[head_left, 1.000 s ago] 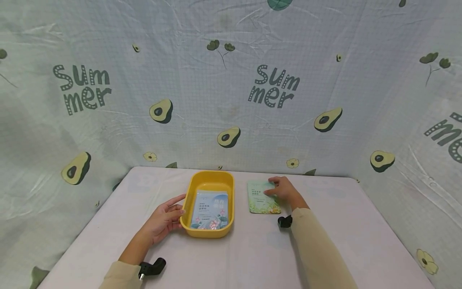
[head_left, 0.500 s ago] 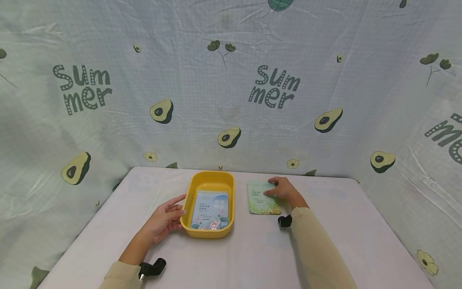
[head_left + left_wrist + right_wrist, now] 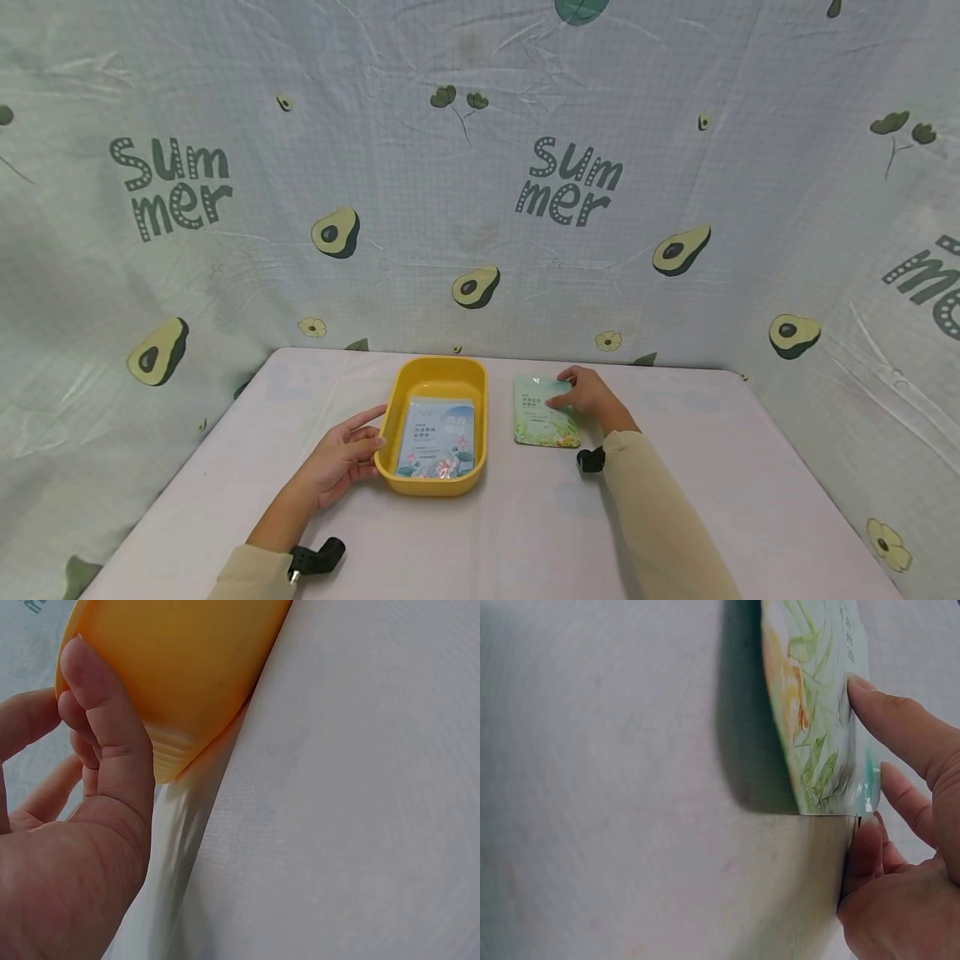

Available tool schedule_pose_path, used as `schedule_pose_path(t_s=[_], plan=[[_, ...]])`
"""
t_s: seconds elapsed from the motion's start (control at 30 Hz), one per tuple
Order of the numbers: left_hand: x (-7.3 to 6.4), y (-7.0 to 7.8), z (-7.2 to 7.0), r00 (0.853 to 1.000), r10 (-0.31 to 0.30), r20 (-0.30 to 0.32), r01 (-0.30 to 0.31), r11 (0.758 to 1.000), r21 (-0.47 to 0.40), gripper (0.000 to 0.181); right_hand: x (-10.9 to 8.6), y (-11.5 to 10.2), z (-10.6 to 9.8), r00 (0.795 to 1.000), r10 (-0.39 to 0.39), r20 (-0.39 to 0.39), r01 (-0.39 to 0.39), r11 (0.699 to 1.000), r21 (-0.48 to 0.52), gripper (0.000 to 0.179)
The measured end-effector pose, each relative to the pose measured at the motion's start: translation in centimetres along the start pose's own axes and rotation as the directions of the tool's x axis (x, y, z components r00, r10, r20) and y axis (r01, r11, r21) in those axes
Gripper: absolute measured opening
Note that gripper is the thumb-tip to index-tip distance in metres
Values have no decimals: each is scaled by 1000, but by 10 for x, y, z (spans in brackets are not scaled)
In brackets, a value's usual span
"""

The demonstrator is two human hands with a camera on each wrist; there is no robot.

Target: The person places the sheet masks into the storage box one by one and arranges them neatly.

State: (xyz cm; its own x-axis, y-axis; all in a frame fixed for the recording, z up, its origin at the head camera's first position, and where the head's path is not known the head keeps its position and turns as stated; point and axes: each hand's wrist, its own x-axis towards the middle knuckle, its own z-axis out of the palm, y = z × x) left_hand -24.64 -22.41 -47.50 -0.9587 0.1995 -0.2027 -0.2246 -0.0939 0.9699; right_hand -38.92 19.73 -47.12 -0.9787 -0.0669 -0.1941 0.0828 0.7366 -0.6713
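My left hand (image 3: 339, 465) holds the left wall of a yellow plastic tray (image 3: 431, 489). In the left wrist view its thumb lies against the tray's outer wall, with fingers at the rim. Inside the tray lies a flat blue sachet (image 3: 437, 437) printed with pink lotus flowers. Right of the tray is a light green sachet (image 3: 540, 414) with printed plants. My right hand (image 3: 595, 398) pinches that sachet's right edge. Close up in the right wrist view, the thumb (image 3: 900, 724) presses its face while other fingers are at the edge and partly hidden. A shadow shows beside the sachet.
Both things are on a table with a pale pinkish-white cover (image 3: 525, 533). Behind and at the sides hangs a pale curtain (image 3: 405, 183) printed with avocados and lettering. A black camera mount (image 3: 318, 556) sits at the left wrist, another (image 3: 591, 460) at the right.
The green sachet's near edge has shifted very slightly toward the person and left, with the right hand still on it. The left hand and the tray have stayed in place.
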Motion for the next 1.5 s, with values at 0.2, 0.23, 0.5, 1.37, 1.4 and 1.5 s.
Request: schedule_pose_path(t_s=[0.2,0.23,0.5,1.37,1.4,1.5], plan=[[0,0,-1,1000,3,2,-3,1000,-2,69,-1,-1,1,1000,1,-15,-1,1000,1,57],[0,0,-1,1000,2,3,-2,1000,-2,69,-1,-1,1,1000,-1,-17,1,1000,-2,57],[0,0,-1,1000,2,5,-2,1000,-11,70,-2,-2,1,1000,6,-31,-6,1000,-5,57],[-2,2,-1,1000,-12,-3,12,1000,-1,71,-4,4,3,996,-42,-74,41,999,-17,60],[-2,2,-1,1000,-12,-3,12,1000,0,71,-5,4,3,997,-40,-72,39,999,-10,59],[-1,2,-1,1000,-11,-2,11,1000,4,71,-7,4,3,997,-46,-70,46,999,3,59]])
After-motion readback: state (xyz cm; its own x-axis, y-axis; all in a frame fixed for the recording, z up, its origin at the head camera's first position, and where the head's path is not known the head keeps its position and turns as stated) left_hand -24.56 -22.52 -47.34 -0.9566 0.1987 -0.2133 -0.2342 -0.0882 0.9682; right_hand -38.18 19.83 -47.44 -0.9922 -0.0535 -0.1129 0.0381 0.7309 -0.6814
